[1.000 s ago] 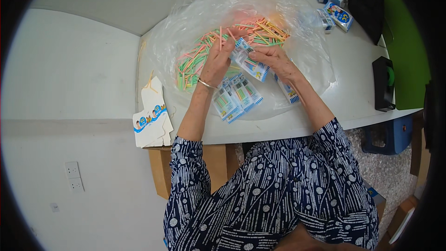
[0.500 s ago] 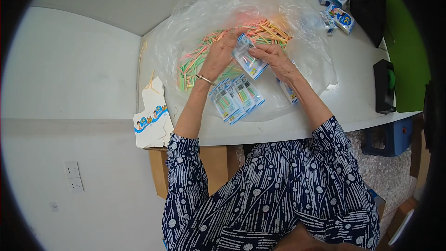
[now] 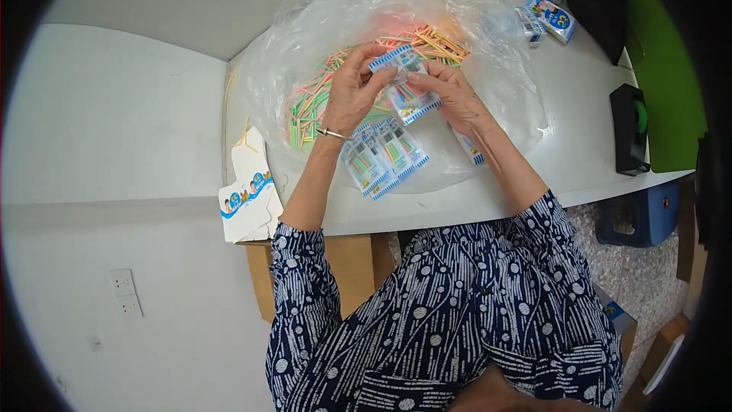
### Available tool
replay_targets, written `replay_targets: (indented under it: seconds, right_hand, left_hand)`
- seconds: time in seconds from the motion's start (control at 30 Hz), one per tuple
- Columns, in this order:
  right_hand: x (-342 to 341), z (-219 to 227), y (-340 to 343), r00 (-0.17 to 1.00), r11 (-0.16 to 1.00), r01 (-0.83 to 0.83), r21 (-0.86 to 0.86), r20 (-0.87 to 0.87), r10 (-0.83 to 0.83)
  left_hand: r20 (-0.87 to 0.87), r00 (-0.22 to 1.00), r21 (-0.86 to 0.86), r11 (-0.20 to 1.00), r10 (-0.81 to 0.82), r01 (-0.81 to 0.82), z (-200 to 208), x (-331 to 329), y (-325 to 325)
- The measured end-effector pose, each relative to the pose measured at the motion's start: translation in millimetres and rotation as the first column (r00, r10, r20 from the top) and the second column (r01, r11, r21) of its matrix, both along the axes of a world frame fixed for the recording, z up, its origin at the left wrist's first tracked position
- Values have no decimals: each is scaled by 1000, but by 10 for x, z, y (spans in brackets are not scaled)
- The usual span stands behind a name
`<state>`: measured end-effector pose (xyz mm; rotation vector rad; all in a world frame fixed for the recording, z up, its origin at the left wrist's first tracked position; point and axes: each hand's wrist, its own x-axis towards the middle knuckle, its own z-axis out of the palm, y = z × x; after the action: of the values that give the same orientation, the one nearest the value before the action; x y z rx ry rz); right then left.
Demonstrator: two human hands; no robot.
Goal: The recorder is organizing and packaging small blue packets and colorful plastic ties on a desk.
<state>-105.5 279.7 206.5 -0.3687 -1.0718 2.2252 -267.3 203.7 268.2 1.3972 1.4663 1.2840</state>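
We hold 1 clear packet [image 3: 415, 107] with blue-striped ends: our left hand [image 3: 349, 99] pinches its upper left side, our right hand [image 3: 457, 98] its right edge. We have it above the plastic bag [image 3: 507, 76], near loose pastel sticks [image 3: 305, 111]; other packets [image 3: 385, 156] lie by our left wrist.

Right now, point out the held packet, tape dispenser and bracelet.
Held packet [image 3: 412, 97], head view: lower half.
Tape dispenser [image 3: 626, 131], head view: black body.
Bracelet [image 3: 333, 133], head view: band at left wrist.
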Motion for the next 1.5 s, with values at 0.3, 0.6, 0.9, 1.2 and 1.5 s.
replay_targets:
  seconds: [0.3,0.6,0.9,1.2,1.5]
  right_hand:
    - [130,-104,29,958,953,-227,201,223,181]
    - [147,-85,25,934,950,-290,116,250,255]
    - [134,-102,-31,915,918,-347,195,286,285]
    - [243,-23,-87,864,891,-424,160,366,345]
    - [908,3,-154,659,580,-158,799,523,-541]
  left_hand:
    - [60,998,-28,999,-16,17,7,112,-22]
    - [-226,974,-15,999,36,-41,1,138,-20]
    - [-127,992,-95,995,-16,4,9,141,-87]
    - [54,994,-86,991,-97,102,94,120,-222]
    - [-78,993,-408,912,-92,53,11,-305,-918]
